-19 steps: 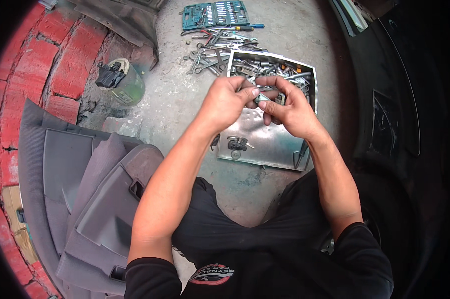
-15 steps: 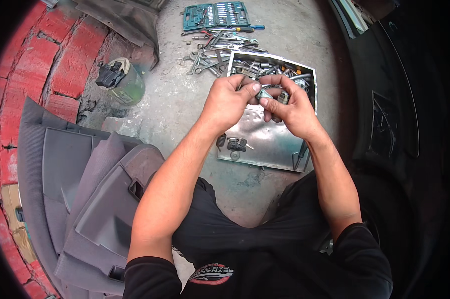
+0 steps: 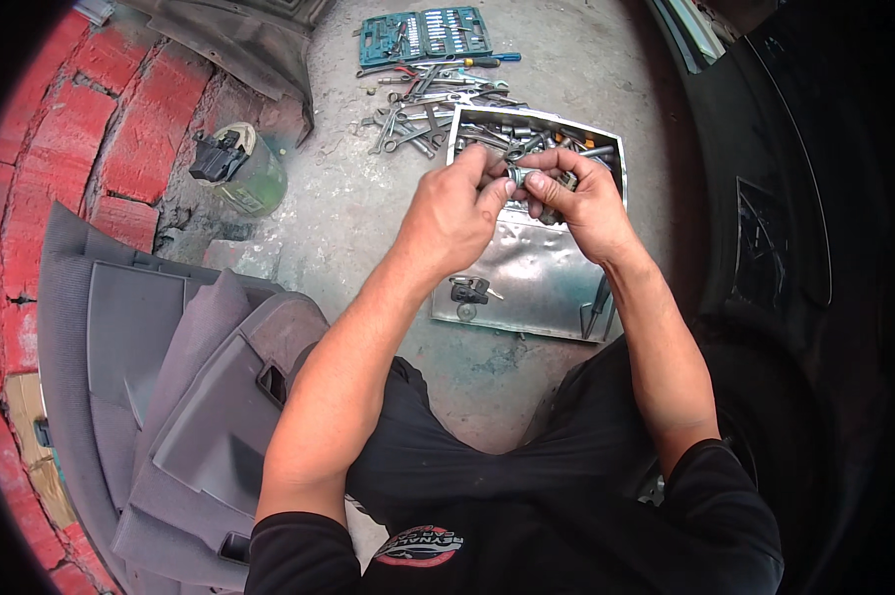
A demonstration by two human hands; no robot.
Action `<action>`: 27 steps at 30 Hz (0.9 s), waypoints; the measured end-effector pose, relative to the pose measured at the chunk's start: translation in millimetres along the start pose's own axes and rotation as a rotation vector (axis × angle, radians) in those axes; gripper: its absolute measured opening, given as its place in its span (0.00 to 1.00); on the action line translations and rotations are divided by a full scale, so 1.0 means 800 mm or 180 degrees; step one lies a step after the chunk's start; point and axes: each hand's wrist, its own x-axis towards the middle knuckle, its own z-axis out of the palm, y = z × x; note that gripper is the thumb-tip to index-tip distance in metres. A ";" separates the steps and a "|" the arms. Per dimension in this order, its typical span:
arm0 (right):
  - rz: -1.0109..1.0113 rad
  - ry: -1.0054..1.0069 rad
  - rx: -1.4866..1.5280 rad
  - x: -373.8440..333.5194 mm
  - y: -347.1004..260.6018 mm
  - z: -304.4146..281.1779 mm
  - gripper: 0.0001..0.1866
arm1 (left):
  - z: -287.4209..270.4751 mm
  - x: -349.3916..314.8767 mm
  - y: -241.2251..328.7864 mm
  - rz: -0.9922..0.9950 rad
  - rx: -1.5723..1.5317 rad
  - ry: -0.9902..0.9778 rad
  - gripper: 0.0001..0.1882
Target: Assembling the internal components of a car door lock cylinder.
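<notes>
Together, the left hand (image 3: pixel 455 206) and right hand (image 3: pixel 578 203) shared a fingertip grip on a small metal piece (image 3: pixel 518 177) over an open metal toolbox (image 3: pixel 453 134); wrenches (image 3: pixel 408 140) lay beyond on the floor (image 3: pixel 338 169).

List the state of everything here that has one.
Left hand: closed on the small metal part
Right hand: closed on it too
Small metal part: held in both hands
Metal box: open, loose tools inside
Teal case: open
Wrenches: heaped on the floor
Keys: lying on the metal panel
Green container: standing
</notes>
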 end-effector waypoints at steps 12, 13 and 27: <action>-0.0507 -0.0072 -0.1003 -0.007 -0.018 -0.009 0.18 | 0.002 0.002 -0.021 -0.0528 -0.1115 -0.0703 0.21; -0.0400 -0.0096 -0.1000 -0.007 -0.020 -0.010 0.19 | 0.005 0.002 -0.025 -0.0184 -0.0778 -0.0592 0.23; -0.0785 0.0209 -0.1308 -0.009 -0.021 0.006 0.20 | 0.234 -0.015 -0.183 -0.2191 -0.0582 -0.0250 0.32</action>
